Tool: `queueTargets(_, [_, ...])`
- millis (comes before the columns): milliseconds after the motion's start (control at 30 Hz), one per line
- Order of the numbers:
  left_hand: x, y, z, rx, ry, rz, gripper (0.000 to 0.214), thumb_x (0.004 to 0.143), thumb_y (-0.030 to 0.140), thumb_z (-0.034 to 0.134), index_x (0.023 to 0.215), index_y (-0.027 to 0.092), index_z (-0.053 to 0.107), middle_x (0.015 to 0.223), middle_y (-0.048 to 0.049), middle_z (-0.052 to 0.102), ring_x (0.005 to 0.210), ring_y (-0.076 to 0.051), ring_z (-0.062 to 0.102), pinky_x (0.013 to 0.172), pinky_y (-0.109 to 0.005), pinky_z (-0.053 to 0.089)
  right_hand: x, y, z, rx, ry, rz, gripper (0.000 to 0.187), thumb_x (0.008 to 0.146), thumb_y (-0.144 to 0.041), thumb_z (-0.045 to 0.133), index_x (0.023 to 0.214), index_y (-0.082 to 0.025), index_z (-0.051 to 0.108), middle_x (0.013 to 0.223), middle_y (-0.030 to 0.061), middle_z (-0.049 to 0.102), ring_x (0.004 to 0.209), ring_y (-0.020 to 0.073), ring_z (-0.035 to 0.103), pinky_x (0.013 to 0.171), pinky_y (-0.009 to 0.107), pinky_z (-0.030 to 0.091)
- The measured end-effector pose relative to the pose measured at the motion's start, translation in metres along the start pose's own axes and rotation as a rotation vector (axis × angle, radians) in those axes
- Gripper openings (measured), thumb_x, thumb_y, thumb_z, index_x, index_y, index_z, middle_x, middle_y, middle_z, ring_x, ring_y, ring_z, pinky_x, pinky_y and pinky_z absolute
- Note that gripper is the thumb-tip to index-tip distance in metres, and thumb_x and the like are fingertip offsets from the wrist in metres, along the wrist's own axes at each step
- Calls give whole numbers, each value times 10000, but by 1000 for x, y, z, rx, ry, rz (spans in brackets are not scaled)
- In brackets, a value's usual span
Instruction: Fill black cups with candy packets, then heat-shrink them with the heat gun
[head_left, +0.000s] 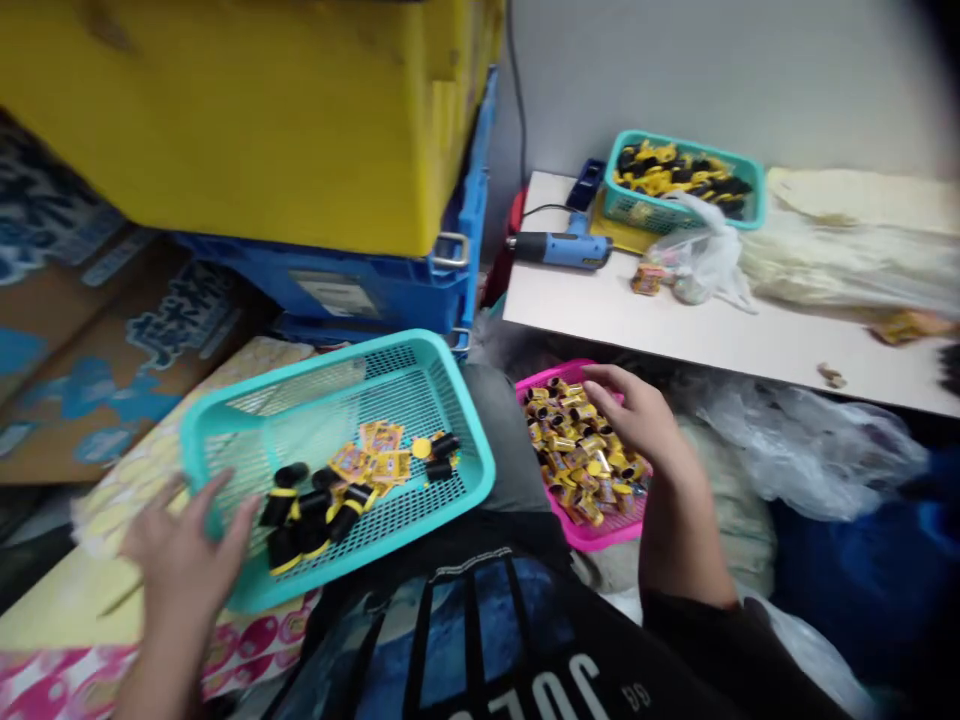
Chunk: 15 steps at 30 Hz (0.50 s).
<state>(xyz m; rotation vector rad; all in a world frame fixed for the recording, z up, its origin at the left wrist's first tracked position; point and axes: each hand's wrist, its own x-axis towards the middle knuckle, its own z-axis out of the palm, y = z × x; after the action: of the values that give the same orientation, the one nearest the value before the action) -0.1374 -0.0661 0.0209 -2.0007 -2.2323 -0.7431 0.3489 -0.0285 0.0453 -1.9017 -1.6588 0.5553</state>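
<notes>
A teal plastic basket [465,420] rests tilted across my lap, holding black cylinders with yellow rims [307,515] and a small pile of printed yellow labels [379,455]. My left hand [184,545], slightly blurred, is at its left end with fingers spread and nothing between them. Whether those fingers touch the rim I cannot tell. Over the right side of a pink basket [592,540] is my right hand [637,410], fingers stretched out, no object visible in it. Many small label-wrapped cylinders [577,450] fill that pink basket.
A white table [570,305] at the right bears a blue heat gun [566,248], another teal basket [757,205] of yellow and black parts, and a plastic bag [709,250]. Stacked yellow [300,130] and blue crates [375,290] rise ahead. Printed cardboard boxes [90,400] stand at left.
</notes>
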Motion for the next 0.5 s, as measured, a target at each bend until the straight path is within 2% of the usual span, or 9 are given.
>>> queueTargets(33, [-6, -2, 4, 15, -3, 27, 274, 824, 448, 559, 1032, 295, 651, 1273, -66, 546, 1208, -380, 470, 1007, -649, 329, 4, -22, 17, 82, -43, -89, 296, 890, -376, 499, 1087, -203, 636, 1070, 66, 676, 972, 215, 632, 868, 355, 483])
queueTargets(67, [-11, -2, 8, 8, -58, 73, 287, 852, 425, 528, 1029, 244, 662, 1240, -106, 559, 1190, -364, 486, 1009, -602, 352, 7, -45, 38, 153, -119, -181, 283, 898, -372, 499, 1084, -207, 634, 1065, 57, 676, 969, 203, 632, 869, 343, 483])
queueTargets(133, [-16, 2, 20, -58, -164, 174, 303, 893, 383, 477, 1044, 209, 673, 1149, -120, 608, 1125, -300, 531, 1004, -501, 392, 12, -88, 85, 204, -340, -366, 261, 905, -349, 512, 1088, -205, 629, 1073, 53, 672, 980, 192, 624, 885, 331, 473])
queueTargets(200, [-16, 7, 32, -84, -297, 236, 350, 871, 401, 525, 1143, 215, 643, 1235, -119, 582, 1172, -299, 485, 1011, -478, 389, 14, -125, 135, 93, -553, -515, 236, 892, -298, 545, 1080, -187, 633, 1094, 74, 662, 1007, 207, 606, 901, 341, 455])
queueTargets(267, [-13, 10, 40, -69, -381, 253, 417, 818, 392, 609, 1198, 220, 615, 1255, -118, 578, 1200, -323, 434, 1001, -487, 389, 13, -152, 179, -72, -669, -575, 197, 865, -238, 573, 1033, -168, 649, 1054, 96, 663, 997, 223, 594, 881, 342, 447])
queueTargets(367, [-6, 10, 44, -101, -407, 236, 309, 841, 324, 591, 1126, 213, 634, 1093, -85, 665, 1153, -300, 433, 974, -446, 400, 8, -172, 224, -156, -720, -610, 150, 854, -194, 565, 970, -174, 657, 980, 82, 654, 972, 203, 578, 868, 313, 430])
queueTargets(500, [4, 10, 45, -93, -400, 182, 158, 788, 315, 666, 914, 221, 646, 926, -61, 691, 1028, -293, 467, 864, -427, 423, 4, -177, 250, -186, -704, -606, 233, 844, -217, 586, 1071, -171, 618, 1081, 114, 590, 1056, 232, 519, 913, 348, 401])
